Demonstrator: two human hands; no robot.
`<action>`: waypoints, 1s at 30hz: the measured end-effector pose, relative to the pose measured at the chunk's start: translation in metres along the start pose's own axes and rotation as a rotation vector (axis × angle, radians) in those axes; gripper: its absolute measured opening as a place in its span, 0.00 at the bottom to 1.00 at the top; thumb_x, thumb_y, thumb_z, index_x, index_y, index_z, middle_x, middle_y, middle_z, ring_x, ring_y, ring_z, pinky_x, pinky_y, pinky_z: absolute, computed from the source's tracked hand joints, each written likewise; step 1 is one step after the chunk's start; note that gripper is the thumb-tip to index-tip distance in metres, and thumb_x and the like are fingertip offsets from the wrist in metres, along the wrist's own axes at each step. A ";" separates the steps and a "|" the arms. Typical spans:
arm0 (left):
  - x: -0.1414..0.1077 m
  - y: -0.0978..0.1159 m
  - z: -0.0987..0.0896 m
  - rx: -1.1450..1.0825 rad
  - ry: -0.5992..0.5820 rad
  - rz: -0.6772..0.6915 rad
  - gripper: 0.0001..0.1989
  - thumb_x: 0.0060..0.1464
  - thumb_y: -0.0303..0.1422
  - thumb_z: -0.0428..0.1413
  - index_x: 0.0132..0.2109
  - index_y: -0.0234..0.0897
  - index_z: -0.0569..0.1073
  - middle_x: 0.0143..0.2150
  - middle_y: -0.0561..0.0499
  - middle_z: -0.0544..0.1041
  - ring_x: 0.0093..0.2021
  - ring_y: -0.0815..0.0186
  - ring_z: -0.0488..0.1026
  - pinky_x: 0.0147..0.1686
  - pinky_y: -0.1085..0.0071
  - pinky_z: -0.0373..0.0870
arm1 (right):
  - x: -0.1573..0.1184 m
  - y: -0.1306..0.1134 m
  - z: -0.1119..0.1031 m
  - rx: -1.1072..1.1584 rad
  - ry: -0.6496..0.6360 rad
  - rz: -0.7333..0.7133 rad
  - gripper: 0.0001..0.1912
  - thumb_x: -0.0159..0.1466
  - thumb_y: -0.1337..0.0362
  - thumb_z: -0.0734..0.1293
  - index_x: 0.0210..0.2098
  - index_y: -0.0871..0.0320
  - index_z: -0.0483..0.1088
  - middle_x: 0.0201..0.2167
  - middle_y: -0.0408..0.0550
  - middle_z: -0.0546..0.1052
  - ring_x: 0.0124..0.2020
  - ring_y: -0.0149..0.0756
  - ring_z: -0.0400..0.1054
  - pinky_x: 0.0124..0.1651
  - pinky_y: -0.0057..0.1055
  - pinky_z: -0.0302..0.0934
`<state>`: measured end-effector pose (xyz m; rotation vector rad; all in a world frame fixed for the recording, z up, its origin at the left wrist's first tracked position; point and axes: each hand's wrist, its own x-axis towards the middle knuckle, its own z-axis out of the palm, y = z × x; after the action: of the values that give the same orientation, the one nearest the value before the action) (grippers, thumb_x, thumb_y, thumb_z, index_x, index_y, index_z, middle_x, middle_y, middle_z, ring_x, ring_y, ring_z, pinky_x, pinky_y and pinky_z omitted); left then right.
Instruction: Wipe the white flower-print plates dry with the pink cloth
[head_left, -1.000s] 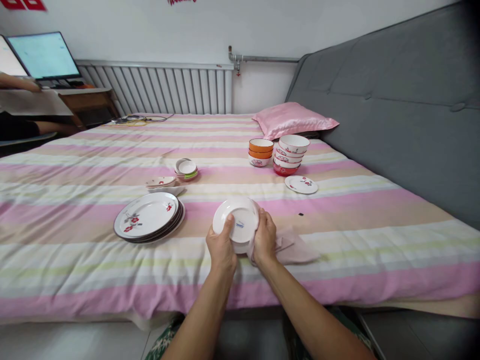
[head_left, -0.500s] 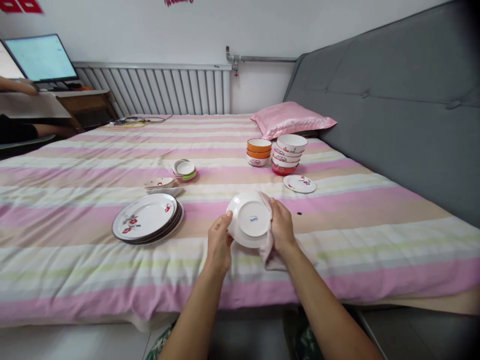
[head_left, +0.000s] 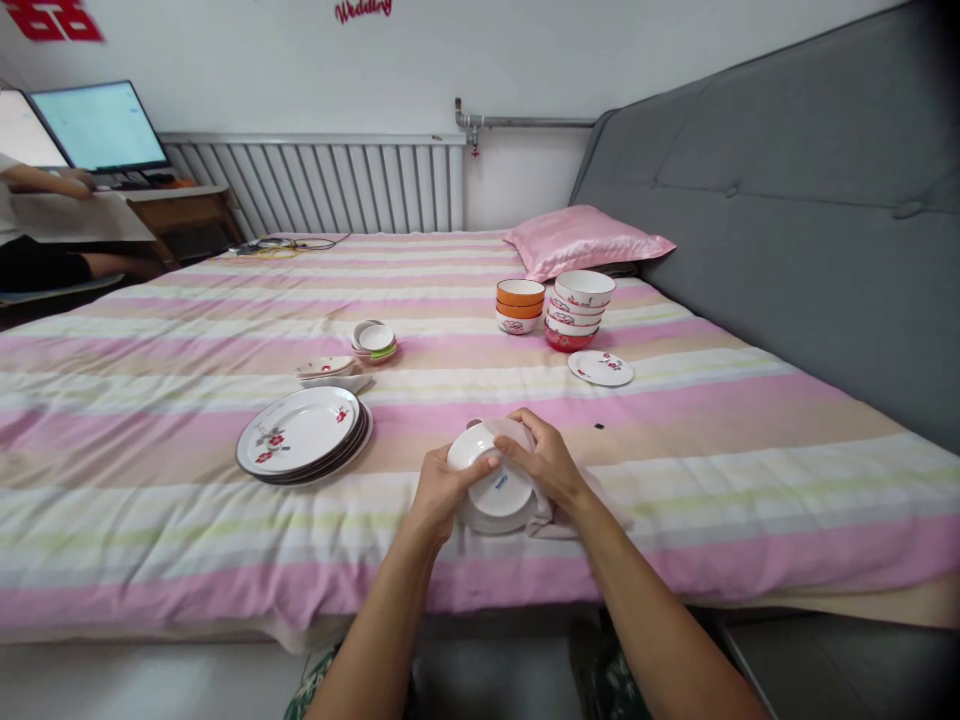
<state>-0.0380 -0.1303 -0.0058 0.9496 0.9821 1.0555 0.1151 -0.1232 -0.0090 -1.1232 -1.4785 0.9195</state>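
A small white plate (head_left: 504, 490) is held with its underside facing me, a blue mark showing on its base. My left hand (head_left: 448, 488) grips its left side, the thumb lying across the base. On the upper right, my right hand (head_left: 546, 462) presses a pale pink cloth (head_left: 553, 520) against the plate; part of the cloth hangs down onto the bedspread. A stack of large floral plates (head_left: 304, 435) lies to the left of my hands. Beyond my right hand a flat white floral plate (head_left: 600, 368) rests on the bedspread.
Stacked orange-and-white bowls (head_left: 520, 305) stand beside taller stacked white and red bowls (head_left: 577, 312). Small dishes (head_left: 373, 340) and leaf-shaped dishes (head_left: 326, 368) lie farther left. A pink pillow (head_left: 589, 240) sits against the grey headboard (head_left: 780, 200). A person's arm (head_left: 52, 182) shows at a desk.
My right hand has moved left over the plate's upper edge with the cloth. The plate has tilted and dropped slightly, and my left thumb now lies across its base.
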 end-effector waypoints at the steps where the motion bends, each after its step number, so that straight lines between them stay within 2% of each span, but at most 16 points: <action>1: 0.000 0.001 0.000 -0.005 -0.002 0.010 0.20 0.35 0.34 0.67 0.37 0.29 0.76 0.29 0.49 0.77 0.27 0.67 0.71 0.30 0.72 0.68 | 0.000 -0.001 0.000 -0.026 0.017 -0.022 0.16 0.56 0.51 0.66 0.35 0.57 0.66 0.28 0.41 0.69 0.30 0.31 0.62 0.33 0.26 0.56; 5: 0.000 0.004 -0.001 0.019 0.010 0.034 0.18 0.35 0.34 0.67 0.35 0.29 0.75 0.27 0.50 0.76 0.26 0.69 0.69 0.27 0.74 0.67 | 0.001 -0.004 0.003 0.053 0.006 -0.091 0.16 0.63 0.52 0.58 0.40 0.57 0.68 0.36 0.45 0.73 0.38 0.35 0.66 0.40 0.28 0.58; 7: 0.000 0.006 -0.003 0.026 0.011 0.032 0.17 0.34 0.34 0.67 0.34 0.29 0.75 0.26 0.50 0.75 0.25 0.69 0.69 0.27 0.75 0.67 | 0.002 -0.003 0.004 0.099 -0.012 -0.091 0.17 0.64 0.53 0.56 0.40 0.57 0.69 0.36 0.46 0.73 0.38 0.34 0.66 0.39 0.28 0.59; 11: 0.000 0.005 -0.006 0.014 -0.007 0.026 0.17 0.34 0.33 0.67 0.33 0.29 0.75 0.26 0.51 0.75 0.26 0.69 0.69 0.28 0.74 0.67 | 0.001 -0.002 0.005 0.078 -0.048 -0.045 0.14 0.60 0.53 0.63 0.36 0.58 0.69 0.29 0.43 0.71 0.30 0.32 0.64 0.32 0.26 0.59; 13: -0.001 0.005 -0.006 0.010 -0.021 0.031 0.17 0.34 0.33 0.67 0.34 0.29 0.76 0.26 0.50 0.75 0.26 0.68 0.69 0.29 0.74 0.67 | 0.001 -0.003 0.005 0.050 -0.031 -0.061 0.13 0.58 0.55 0.65 0.35 0.58 0.69 0.28 0.43 0.71 0.29 0.31 0.64 0.32 0.26 0.59; 18: -0.003 0.006 -0.005 0.021 -0.039 0.042 0.18 0.35 0.34 0.66 0.35 0.29 0.76 0.26 0.50 0.75 0.26 0.67 0.69 0.29 0.73 0.66 | 0.000 -0.005 0.005 0.024 0.043 -0.167 0.19 0.56 0.59 0.66 0.46 0.56 0.68 0.43 0.48 0.72 0.40 0.36 0.66 0.43 0.31 0.60; 22: -0.003 0.007 -0.005 0.032 -0.049 0.046 0.17 0.35 0.34 0.66 0.35 0.29 0.76 0.26 0.50 0.75 0.26 0.67 0.70 0.29 0.73 0.66 | 0.000 -0.006 0.003 0.064 0.015 -0.152 0.26 0.56 0.60 0.67 0.54 0.52 0.64 0.47 0.47 0.73 0.45 0.37 0.66 0.48 0.34 0.60; 27: -0.004 0.008 -0.004 0.059 -0.030 0.046 0.16 0.34 0.34 0.67 0.32 0.29 0.76 0.25 0.50 0.75 0.25 0.67 0.69 0.27 0.73 0.65 | 0.001 -0.006 0.001 0.202 -0.105 -0.045 0.16 0.57 0.59 0.66 0.44 0.54 0.73 0.45 0.48 0.75 0.47 0.40 0.68 0.50 0.37 0.60; 30: -0.004 0.008 -0.003 0.064 -0.029 0.056 0.16 0.33 0.34 0.67 0.32 0.29 0.77 0.25 0.50 0.75 0.25 0.67 0.70 0.28 0.74 0.66 | 0.000 -0.005 0.001 0.260 -0.078 0.035 0.17 0.54 0.58 0.68 0.42 0.56 0.73 0.42 0.49 0.76 0.42 0.40 0.70 0.44 0.36 0.63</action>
<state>-0.0436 -0.1321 0.0019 1.0479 0.9748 1.0594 0.1135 -0.1242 -0.0040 -0.9331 -1.3592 1.1547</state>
